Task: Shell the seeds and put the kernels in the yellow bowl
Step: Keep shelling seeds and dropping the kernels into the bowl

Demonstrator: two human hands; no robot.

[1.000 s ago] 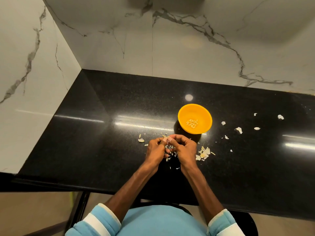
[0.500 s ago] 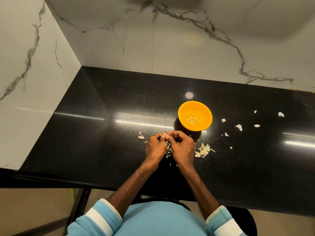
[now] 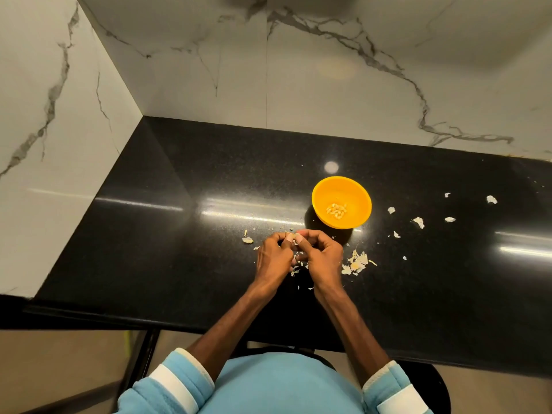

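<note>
On the glossy black counter [image 3: 179,249], the left hand [image 3: 273,258] and right hand [image 3: 324,258] pinch a small pale seed [image 3: 291,236] near the round yellow plastic bowl [image 3: 358,195].

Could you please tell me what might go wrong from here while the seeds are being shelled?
1. The left hand and right hand pinch the seed over the counter, short of the yellow bowl; a freed kernel could drop among the shell fragments beneath and be lost.
2. The shell pile lies by the right hand, near the bowl, so a sweep could flick husk onto the kernels inside.
</note>
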